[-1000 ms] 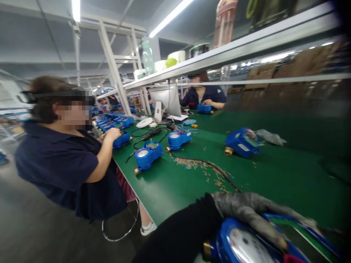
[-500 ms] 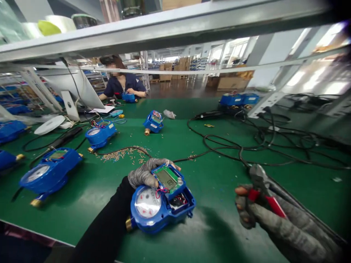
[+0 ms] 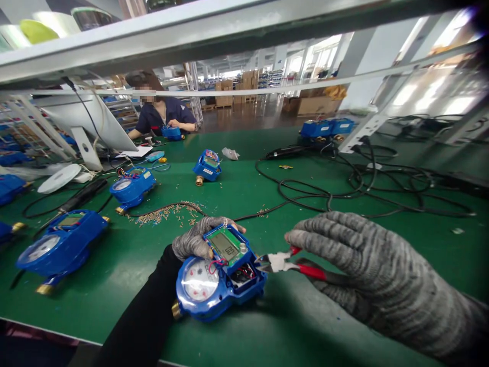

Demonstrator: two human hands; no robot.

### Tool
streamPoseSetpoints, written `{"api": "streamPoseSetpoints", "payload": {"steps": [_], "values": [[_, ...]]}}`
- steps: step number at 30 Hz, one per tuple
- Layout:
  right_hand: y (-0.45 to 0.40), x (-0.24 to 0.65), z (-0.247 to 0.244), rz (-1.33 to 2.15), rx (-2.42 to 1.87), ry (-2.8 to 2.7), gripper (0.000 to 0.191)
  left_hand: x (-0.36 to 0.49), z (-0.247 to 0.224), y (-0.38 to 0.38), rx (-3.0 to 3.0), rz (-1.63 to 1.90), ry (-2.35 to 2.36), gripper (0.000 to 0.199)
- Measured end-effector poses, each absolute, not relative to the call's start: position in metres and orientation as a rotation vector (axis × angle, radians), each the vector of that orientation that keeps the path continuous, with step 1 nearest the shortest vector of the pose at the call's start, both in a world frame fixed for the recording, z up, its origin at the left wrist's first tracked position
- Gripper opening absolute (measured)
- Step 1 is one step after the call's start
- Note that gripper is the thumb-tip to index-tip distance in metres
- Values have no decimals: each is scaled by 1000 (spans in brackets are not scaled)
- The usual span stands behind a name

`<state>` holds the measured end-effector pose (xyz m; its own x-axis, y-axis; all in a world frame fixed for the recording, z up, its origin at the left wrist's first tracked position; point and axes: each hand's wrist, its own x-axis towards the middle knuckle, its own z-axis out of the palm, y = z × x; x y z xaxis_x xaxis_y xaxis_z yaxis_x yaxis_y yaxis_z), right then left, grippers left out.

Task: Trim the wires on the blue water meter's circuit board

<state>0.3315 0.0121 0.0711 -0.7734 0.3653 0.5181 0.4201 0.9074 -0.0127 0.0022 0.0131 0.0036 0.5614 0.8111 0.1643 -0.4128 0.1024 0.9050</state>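
Note:
My left hand [image 3: 194, 238], in a grey glove, grips a blue water meter [image 3: 214, 293] by the top of its display part. The meter has a round white dial and an open box with wires inside. A green circuit board with an LCD screen [image 3: 225, 245] sits tilted over that box, and my fingers close around its edge. My right hand [image 3: 355, 260], also gloved, is wrapped round red-handled cutting pliers [image 3: 311, 270]. Their metal jaws are at the right edge of the open box; whether they touch anything there I cannot tell.
Other blue meters [image 3: 61, 244] stand at the left and farther back. Small brass-coloured pieces [image 3: 168, 214] are scattered mid-table. Black cables [image 3: 305, 193] coil at the right. A metal shelf beam [image 3: 214, 46] crosses above. Across the table, a person [image 3: 164, 114] handles another meter.
My right hand has swung left with the pliers, from the right side of the table to the meter's edge. The left hand still holds the meter; the whole view has shifted slightly.

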Motion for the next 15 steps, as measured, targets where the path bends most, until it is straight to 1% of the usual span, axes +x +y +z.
{"api": "streamPoseSetpoints", "payload": {"steps": [4, 5, 8, 11, 15], "values": [[22, 299, 116, -411, -391, -2607, 28, 6, 4, 12, 1151, 951, 432, 68], [22, 291, 125, -495, -338, -2625, 27, 7, 4, 12, 1140, 957, 415, 68], [24, 275, 141, -652, -239, -2671, 28, 7, 3, 11, 1093, 974, 365, 65], [24, 265, 148, -708, -168, -2727, 29, 6, 1, 10, 1066, 981, 369, 63], [22, 254, 155, -736, -131, -2749, 28, 5, 0, 8, 1025, 980, 418, 71]]}}
